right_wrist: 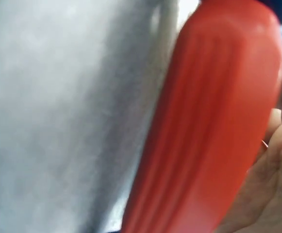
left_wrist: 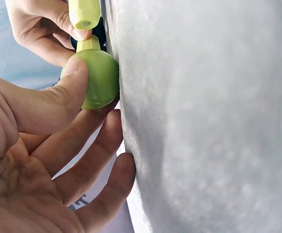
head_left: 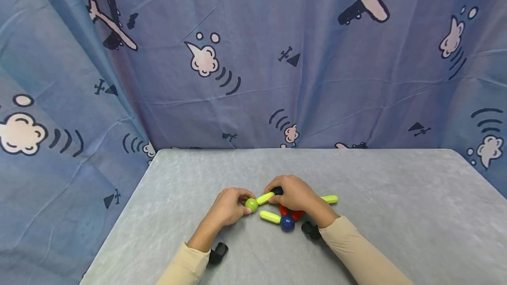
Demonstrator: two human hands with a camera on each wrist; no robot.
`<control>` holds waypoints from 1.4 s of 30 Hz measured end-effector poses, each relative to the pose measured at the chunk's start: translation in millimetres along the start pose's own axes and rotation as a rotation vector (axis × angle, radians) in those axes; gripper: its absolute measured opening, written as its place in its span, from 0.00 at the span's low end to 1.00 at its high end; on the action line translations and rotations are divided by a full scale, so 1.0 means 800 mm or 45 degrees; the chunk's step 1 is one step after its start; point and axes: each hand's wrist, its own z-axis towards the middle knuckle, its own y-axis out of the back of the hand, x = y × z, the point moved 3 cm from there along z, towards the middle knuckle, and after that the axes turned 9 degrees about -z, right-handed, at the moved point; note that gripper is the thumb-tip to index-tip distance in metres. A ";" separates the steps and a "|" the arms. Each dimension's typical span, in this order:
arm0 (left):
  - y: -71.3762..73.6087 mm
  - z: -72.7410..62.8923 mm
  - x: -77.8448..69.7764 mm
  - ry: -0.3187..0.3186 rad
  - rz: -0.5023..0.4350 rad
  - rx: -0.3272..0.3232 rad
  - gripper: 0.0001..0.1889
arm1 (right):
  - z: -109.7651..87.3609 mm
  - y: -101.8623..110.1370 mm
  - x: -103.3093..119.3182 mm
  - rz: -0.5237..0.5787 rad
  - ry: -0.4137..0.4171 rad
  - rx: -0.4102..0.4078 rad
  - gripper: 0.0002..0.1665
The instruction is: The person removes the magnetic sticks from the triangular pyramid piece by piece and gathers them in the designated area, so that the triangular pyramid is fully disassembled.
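"Beige cloth is closest: a left sleeve point(head_left: 184, 265) at the bottom edge, left of centre, and a right sleeve point(head_left: 364, 252) right of centre."

"Just past the cuffs?"

"Black wrist gear. The left wrist camera point(head_left: 218, 253) sits low in the frame, the right wrist camera point(head_left: 310, 231) a little higher."

"Nearest of the toy pieces?"

"Blue ball point(head_left: 287, 223), below and right of the frame's centre, with a lime stick point(head_left: 270, 217) reaching left from it. Red rods point(head_left: 298, 214) lie just behind, partly under the right arm; one looms blurred in the right half of the right wrist view."

"How is the left hand point(head_left: 229, 208) set?"

"Its grip pinches a green ball point(head_left: 251, 205), low in the middle of the frame. In the left wrist view the thumb lies on the ball, the lower fingers spread apart."

"And the right hand point(head_left: 295, 193)?"

"Its grip pinches a black-looking ball point(head_left: 278, 191). A yellow rod point(head_left: 265, 198) runs from the green ball towards it; whether it is seated there, I cannot tell."

"Farther off?"

"Another bar point(head_left: 329, 199), lime-yellow, pokes out right of the wrist. Pale grey desk point(head_left: 380, 179) runs back to mid-frame; blue curtain point(head_left: 253, 113), printed with planes and clouds, fills the upper half."
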 end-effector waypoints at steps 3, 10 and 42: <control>0.000 0.001 -0.001 0.007 0.005 0.000 0.15 | 0.000 0.002 0.000 -0.010 -0.001 -0.005 0.08; 0.000 0.001 -0.006 -0.009 0.026 -0.002 0.14 | -0.002 0.003 0.000 -0.021 -0.030 -0.001 0.08; 0.002 0.000 0.001 -0.038 -0.015 0.005 0.16 | -0.032 0.024 -0.027 0.008 -0.004 -0.011 0.20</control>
